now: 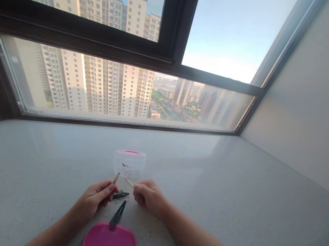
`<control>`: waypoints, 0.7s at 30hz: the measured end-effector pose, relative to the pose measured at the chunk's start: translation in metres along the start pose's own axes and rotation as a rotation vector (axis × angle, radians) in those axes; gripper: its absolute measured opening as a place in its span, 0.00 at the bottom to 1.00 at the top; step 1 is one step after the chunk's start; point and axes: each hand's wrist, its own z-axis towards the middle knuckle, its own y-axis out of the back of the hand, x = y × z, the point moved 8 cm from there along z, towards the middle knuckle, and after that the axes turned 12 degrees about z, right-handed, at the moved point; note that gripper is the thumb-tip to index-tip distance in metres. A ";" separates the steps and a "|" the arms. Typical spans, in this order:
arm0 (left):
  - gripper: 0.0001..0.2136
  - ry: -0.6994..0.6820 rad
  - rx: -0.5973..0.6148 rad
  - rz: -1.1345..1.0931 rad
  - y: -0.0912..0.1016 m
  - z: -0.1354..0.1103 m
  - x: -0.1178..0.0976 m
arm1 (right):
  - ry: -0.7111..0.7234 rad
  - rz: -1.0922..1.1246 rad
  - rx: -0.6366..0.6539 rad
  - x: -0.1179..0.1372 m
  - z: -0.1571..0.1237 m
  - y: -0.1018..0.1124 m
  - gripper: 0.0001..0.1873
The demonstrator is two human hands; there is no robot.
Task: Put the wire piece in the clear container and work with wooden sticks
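My left hand (96, 196) pinches a slim gold hair clip (116, 178), which points up from between thumb and fingers. In my right hand (149, 197), fingers closed, is another gold hair clip (129, 182), its tip toward the left. The two clips are apart. Below them, a black snap hair clip (117, 214) lies with one end on the rim of a pink lid (109, 245). More dark clips (121, 195) lie beside my left fingers, partly hidden by them. Just beyond my hands stands a clear plastic box (129, 161) with a small brown item showing at its front.
Everything rests on a pale speckled windowsill (203, 189). A dark-framed window (174, 67) runs along the back, with tall buildings outside. A white wall (314, 103) bounds the right side.
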 end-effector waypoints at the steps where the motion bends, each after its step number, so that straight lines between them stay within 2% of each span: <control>1: 0.15 0.005 0.000 -0.003 0.000 0.000 0.001 | 0.000 -0.004 0.004 -0.001 0.000 0.000 0.18; 11: 0.12 0.032 -0.012 -0.090 0.001 0.001 0.001 | -0.031 -0.015 -0.025 -0.001 -0.001 0.001 0.15; 21: 0.12 0.019 0.011 -0.074 0.000 0.002 0.002 | -0.018 -0.014 -0.021 0.000 0.000 0.000 0.15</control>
